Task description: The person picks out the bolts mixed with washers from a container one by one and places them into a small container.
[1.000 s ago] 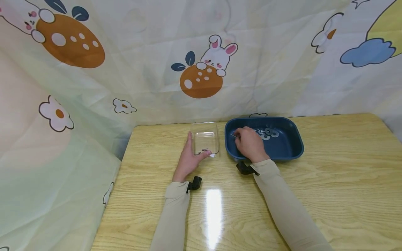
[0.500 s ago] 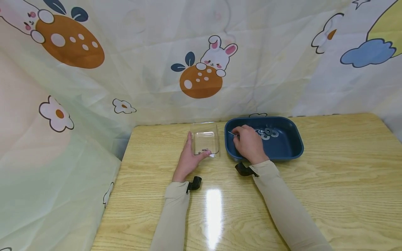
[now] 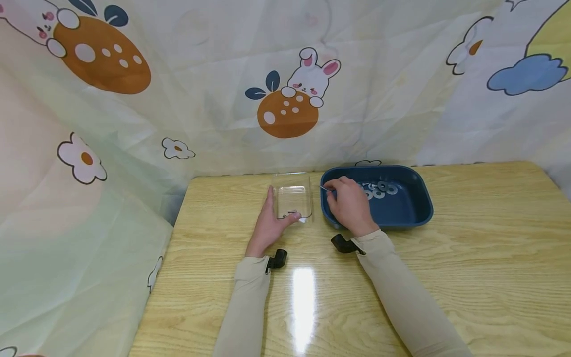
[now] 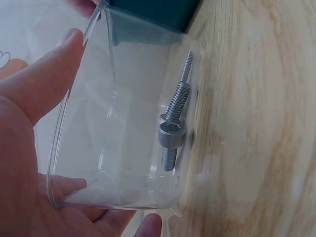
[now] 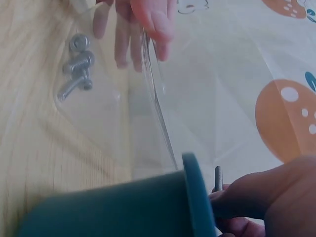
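Observation:
My left hand (image 3: 267,223) holds a clear plastic box (image 3: 292,198) at its near left corner, thumb along the near rim and fingers along the left side. Several metal bolts lie in the box; the left wrist view shows a socket-head bolt (image 4: 171,136) among them. Over the left rim of the blue bin (image 3: 406,210), my right hand (image 3: 352,206) pinches a thin bolt (image 5: 218,177) between thumb and fingers. Its threaded end points up in the right wrist view, and its head is hidden by the fingers. Several flat washers (image 3: 378,194) lie in the bin.
The box and bin stand side by side at the back of a wooden table (image 3: 482,258), with a narrow gap between them. A printed cloth (image 3: 214,99) hangs right behind the table edge and along its left side.
My right hand has moved left and up towards the bin's left rim, carrying the bolt. My left hand stays on the box. The head view has shifted slightly.

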`<state>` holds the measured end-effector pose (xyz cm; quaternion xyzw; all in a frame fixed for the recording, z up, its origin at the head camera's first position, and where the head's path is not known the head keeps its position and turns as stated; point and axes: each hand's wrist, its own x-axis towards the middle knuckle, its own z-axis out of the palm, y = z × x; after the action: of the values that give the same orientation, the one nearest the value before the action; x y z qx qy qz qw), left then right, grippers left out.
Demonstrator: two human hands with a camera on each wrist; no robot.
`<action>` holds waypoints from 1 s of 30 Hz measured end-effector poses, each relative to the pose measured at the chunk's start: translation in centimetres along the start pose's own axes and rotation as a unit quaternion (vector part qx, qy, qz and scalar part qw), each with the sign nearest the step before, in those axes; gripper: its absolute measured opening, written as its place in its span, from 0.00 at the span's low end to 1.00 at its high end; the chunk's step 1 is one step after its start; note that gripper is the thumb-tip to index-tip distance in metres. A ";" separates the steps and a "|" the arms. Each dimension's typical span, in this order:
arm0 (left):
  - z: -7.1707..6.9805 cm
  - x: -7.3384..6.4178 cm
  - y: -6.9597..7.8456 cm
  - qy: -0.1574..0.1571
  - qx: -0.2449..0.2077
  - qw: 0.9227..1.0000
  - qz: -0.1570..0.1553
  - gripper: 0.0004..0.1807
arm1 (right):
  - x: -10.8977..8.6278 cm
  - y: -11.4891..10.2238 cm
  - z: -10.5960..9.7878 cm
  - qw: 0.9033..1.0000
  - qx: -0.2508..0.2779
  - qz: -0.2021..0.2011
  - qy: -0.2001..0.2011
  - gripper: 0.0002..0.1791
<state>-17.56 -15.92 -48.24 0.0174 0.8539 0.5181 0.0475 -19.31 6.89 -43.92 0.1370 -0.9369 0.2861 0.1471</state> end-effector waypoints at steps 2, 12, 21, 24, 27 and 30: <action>0.0 0.1 0.0 -0.002 -0.003 1.000 0.002 0.64 | 0.0 -0.1 0.1 1.000 0.003 -0.007 0.004 0.09; 0.1 0.2 0.3 -0.001 -0.003 1.000 0.007 0.64 | -0.1 -0.8 0.7 0.999 0.000 -0.043 0.023 0.08; -0.1 0.2 0.3 0.004 0.009 1.000 0.000 0.65 | -0.1 -1.7 1.3 0.999 0.004 -0.054 0.001 0.09; 0.0 0.2 0.3 0.004 0.010 1.000 0.000 0.64 | -0.2 -2.0 1.5 0.998 0.009 -0.058 -0.001 0.09; 0.1 0.2 0.3 0.006 0.011 1.000 -0.004 0.63 | -0.3 -2.2 1.8 0.998 0.008 -0.060 -0.009 0.08; 0.1 0.2 0.2 0.008 0.012 1.000 -0.008 0.63 | -0.4 -2.4 2.1 0.998 0.009 -0.062 -0.020 0.08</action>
<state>-17.72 -15.69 -48.12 0.0072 0.8604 0.5077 0.0449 -18.54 3.84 -44.59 0.2021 -0.9266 0.2824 0.1442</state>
